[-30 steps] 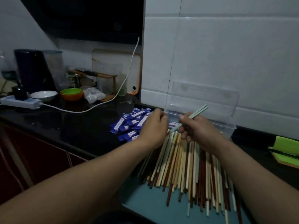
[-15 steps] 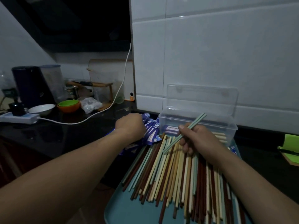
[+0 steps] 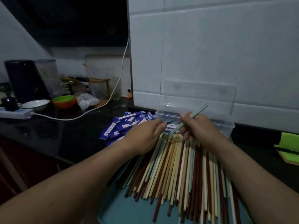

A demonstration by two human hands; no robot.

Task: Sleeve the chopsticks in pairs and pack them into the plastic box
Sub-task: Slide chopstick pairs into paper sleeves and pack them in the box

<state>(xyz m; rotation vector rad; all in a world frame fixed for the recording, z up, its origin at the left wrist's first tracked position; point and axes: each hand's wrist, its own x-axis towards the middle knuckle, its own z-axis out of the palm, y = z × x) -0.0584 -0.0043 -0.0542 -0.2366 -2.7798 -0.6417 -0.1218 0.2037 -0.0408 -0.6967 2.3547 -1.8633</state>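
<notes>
My right hand (image 3: 199, 129) grips a pair of pale green chopsticks (image 3: 195, 114), tips pointing down-left over the pile. Just left of those tips, my left hand (image 3: 144, 136) pinches a blue paper sleeve (image 3: 170, 121), seen edge-on. Behind both hands stands the clear plastic box (image 3: 226, 125), its lid (image 3: 200, 94) leaning open against the wall tiles. Some sleeved pairs (image 3: 172, 126) lie inside it. Loose blue sleeves (image 3: 127, 123) are heaped on the black counter to the box's left. Several bare chopsticks (image 3: 178, 167) in brown, cream and green lie on a teal tray (image 3: 129, 210).
A white cable (image 3: 90, 110) runs from a power strip (image 3: 14, 113) at far left up the wall. A white bowl (image 3: 36, 104), stacked green and orange bowls (image 3: 63, 101) and a black appliance (image 3: 25, 81) stand at the back left. A green object (image 3: 289, 143) lies at the right edge.
My left hand went left to the sleeve heap, then came back to the chopstick tips with a sleeve. My right hand kept hold of the green pair.
</notes>
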